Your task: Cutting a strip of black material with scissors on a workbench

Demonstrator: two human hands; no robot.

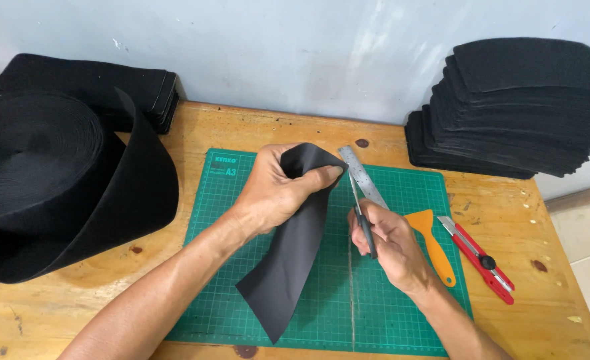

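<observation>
Now | your left hand pinches the black strip taut | right hand grips scissors pointing to 12 o'clock | keep the cut square, clear of the ruler.

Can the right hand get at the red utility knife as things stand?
Probably not yet: the right hand is closed on scissors. The red utility knife lies uncovered just right of the orange scraper, nothing between.
</observation>
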